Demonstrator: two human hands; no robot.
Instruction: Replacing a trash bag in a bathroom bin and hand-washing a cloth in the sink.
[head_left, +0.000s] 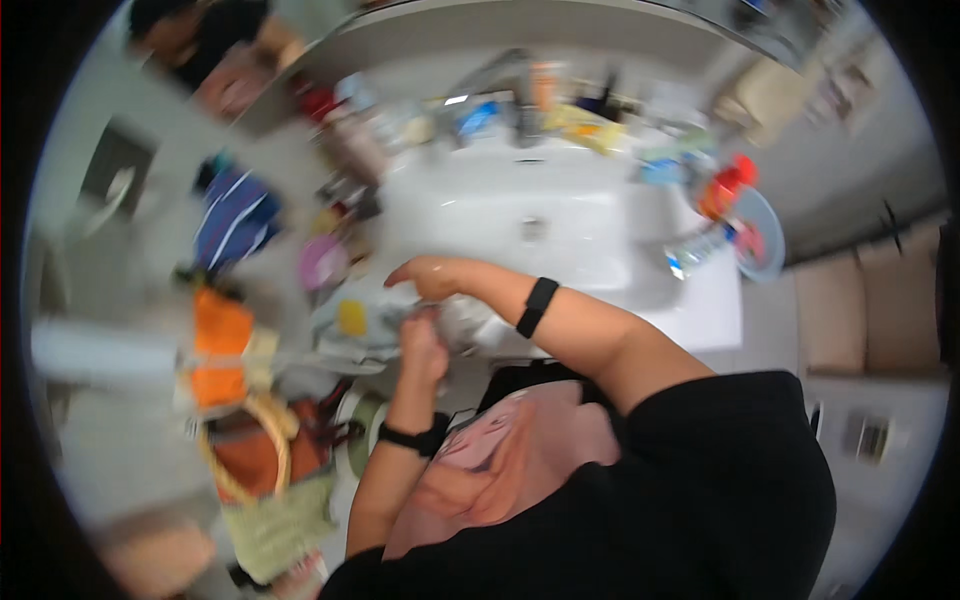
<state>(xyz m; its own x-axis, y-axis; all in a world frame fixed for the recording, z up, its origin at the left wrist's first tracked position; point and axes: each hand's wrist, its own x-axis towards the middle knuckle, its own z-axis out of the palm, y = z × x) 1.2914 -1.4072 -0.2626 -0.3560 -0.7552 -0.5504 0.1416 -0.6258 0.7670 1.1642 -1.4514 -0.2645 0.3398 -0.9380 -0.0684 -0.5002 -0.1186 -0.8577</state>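
My right hand (431, 277) reaches over the front left edge of a white washbasin (517, 210), its index finger stretched out to the left. Just below it my left hand (424, 345) is raised with its fingers curled. A crumpled, whitish, see-through thing (465, 322), perhaps plastic, lies against both hands; blur hides whether either hand grips it. To their left is a pale bag or cloth (375, 319) with a yellow patch (352, 318). A black band is on each forearm. A pink round container (324, 262) stands further left.
Behind the basin are a metal faucet (525, 112), an orange tube (545, 84) and a yellow packet (589, 129). At right are a red bottle (724, 191) and a light blue basin (765, 240). A striped blue cloth (236, 217), orange cloth (219, 345) and green bag (281, 521) hang at left.
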